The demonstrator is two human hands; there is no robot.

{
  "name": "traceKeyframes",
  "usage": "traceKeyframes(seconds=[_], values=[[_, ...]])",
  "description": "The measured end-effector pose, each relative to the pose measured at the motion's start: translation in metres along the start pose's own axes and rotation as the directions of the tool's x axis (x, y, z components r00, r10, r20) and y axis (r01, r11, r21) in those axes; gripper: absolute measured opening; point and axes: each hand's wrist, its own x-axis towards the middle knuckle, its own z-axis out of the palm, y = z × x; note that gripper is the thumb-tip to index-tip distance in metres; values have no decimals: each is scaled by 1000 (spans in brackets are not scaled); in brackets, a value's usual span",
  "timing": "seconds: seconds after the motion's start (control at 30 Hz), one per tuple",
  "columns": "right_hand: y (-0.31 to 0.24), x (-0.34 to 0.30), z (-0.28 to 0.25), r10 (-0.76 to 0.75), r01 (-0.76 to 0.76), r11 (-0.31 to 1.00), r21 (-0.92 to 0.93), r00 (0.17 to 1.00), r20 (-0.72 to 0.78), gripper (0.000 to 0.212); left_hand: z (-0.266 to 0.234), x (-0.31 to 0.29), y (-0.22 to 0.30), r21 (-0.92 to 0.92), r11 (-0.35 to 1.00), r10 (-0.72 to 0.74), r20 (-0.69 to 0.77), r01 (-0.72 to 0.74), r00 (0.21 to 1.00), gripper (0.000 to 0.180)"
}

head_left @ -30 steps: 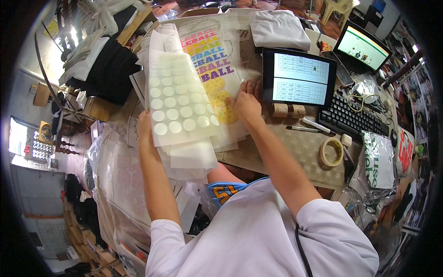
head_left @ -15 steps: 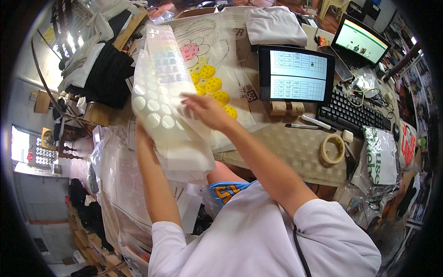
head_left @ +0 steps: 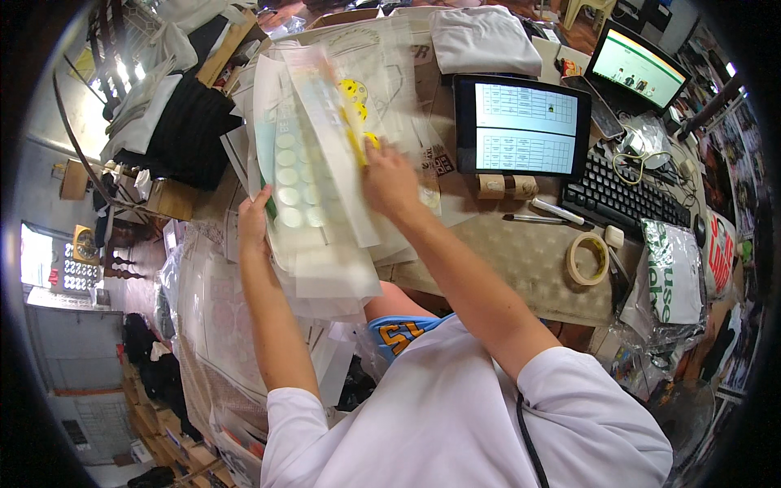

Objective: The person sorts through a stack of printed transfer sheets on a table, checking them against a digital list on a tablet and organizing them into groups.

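A stack of translucent printed film sheets [head_left: 289, 175] with rows of pale round spots leans over the table edge in front of me. My left hand [head_left: 255, 220] grips its left edge, thumb on top and fingers underneath. A raised sheet [head_left: 338, 146] stands partly turned over the stack, blurred by movement. At that sheet's right side is my right hand [head_left: 392, 180], its fingers smeared, so their hold is unclear. Yellow dotted prints [head_left: 354, 91] show just beyond the fingertips, partly covered. Further film sheets lie on the table under and behind the stack.
Right of the hands stand a tablet [head_left: 521, 126] on a cardboard roll [head_left: 506, 187], a keyboard [head_left: 622, 195], a pen [head_left: 533, 218] and a tape roll [head_left: 587, 259]. Folded white cloth [head_left: 484, 45] lies behind. Dark folded fabric [head_left: 191, 126] is piled at the left.
My right hand has moved right, and a sheet has swung right with it, uncovering round spots below and covering the pink flower print. The left hand's thumb now shows on the stack's edge.
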Motion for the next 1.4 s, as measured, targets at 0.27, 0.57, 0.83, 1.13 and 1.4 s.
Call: traceKeyframes(seconds=[0.27,0.57,0.83,1.13,1.4], values=[[-25,-12,-7,-108,-78,613,786,977,181,57,-21,-1,-2,-1,999,-33,-96,33,995,29],[42,-9,17,28,-57,966,-253,993,-118,54,-17,2,-9,1,999,-36,-93,36,995,30],[-33,-10,13,-150,142,848,511,988,-25,45,-17,6,-7,40,999,-29,-84,33,996,30],[41,-2,16,114,-139,971,-194,984,-134,55,-28,1,-11,95,993,-65,-62,71,996,30],[54,5,34,154,-157,984,79,987,50,57,-17,8,-12,-16,994,-107,-47,106,993,33]])
